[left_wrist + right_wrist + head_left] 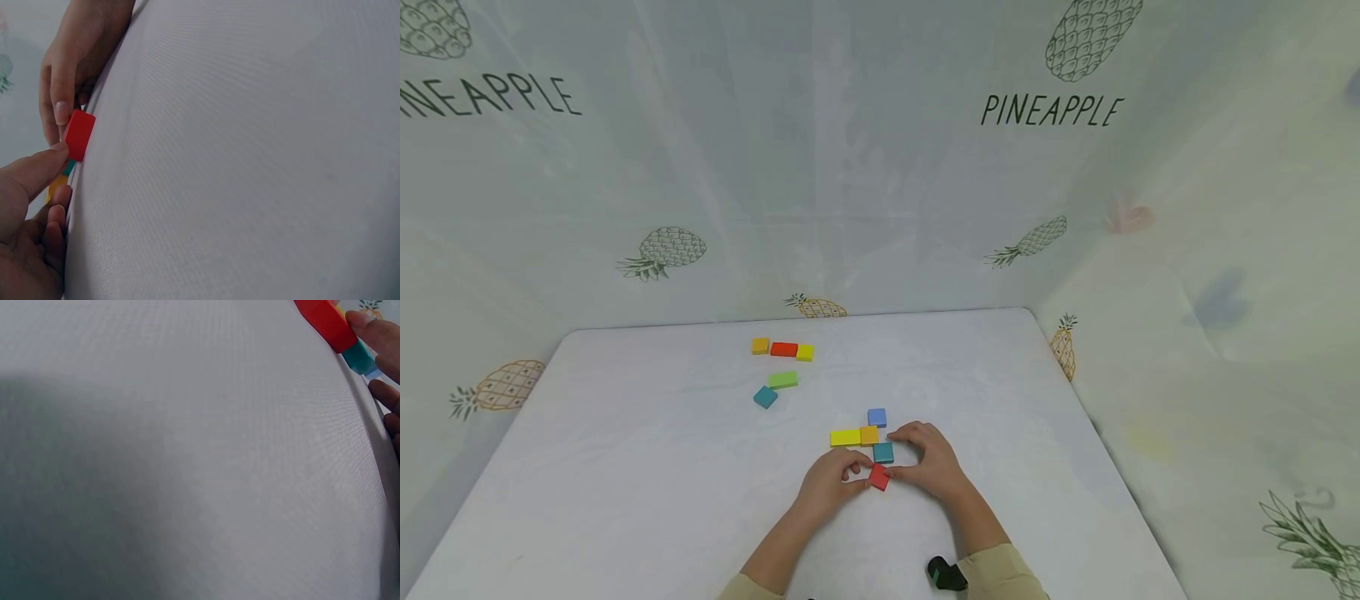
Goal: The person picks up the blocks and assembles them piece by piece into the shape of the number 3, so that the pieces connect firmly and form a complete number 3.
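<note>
A red block lies tilted at the near end of a small group of blocks. My left hand touches its left side with the thumb, fingers bent beside the row. From the other side, my right hand has its thumb at the red block's upper right corner and its index finger spread out past the teal block. Beyond these sit an orange block, a long yellow block and a blue block. In the right wrist view, the red block stands close before the teal one.
Farther back on the white table lie another orange block, a long red block, a yellow block, a green block and another teal block. A black object is by the right sleeve.
</note>
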{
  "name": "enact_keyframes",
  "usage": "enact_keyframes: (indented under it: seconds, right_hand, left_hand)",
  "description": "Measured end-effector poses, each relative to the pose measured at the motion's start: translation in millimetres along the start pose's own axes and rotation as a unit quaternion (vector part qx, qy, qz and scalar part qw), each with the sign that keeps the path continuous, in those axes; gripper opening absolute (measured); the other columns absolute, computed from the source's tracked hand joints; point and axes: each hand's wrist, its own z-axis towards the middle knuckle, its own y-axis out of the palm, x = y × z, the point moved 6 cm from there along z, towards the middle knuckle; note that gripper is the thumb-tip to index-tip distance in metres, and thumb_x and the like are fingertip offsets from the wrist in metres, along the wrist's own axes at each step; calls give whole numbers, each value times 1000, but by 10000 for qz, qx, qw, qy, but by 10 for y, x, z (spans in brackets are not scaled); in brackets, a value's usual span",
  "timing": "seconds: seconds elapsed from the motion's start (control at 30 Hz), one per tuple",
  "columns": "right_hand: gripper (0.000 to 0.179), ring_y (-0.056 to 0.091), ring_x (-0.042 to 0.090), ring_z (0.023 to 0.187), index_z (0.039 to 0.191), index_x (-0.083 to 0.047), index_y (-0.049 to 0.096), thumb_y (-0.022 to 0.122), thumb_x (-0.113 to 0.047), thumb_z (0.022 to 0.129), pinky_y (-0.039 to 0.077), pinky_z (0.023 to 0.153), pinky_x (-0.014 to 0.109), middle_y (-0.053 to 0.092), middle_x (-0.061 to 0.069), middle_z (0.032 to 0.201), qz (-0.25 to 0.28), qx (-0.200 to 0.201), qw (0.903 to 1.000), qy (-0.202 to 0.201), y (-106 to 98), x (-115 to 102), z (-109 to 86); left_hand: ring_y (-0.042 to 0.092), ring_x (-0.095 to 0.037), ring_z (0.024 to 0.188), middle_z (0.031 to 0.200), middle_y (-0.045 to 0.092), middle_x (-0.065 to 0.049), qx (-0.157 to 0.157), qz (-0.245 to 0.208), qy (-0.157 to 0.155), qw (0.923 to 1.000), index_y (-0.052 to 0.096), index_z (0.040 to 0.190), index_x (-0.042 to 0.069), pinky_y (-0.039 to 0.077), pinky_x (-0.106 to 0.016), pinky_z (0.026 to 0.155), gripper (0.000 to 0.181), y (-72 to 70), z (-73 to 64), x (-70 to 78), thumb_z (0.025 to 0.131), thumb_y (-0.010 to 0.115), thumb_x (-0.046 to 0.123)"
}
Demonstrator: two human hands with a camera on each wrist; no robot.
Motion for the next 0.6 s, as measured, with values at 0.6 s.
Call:
enact_keyframes:
  seconds: [0.6]
  right_hand:
    - [47,51,9,106,112,-27,71,82,-47,72,46,93,40,59,-17,109,61,11,10000,-61,-10,-5,3]
  left_hand:
    - [47,-10,77,84,53,12,-49,5,-28,10000,71,106,23,44,-23,66,25,5,7,-13,82,80,23]
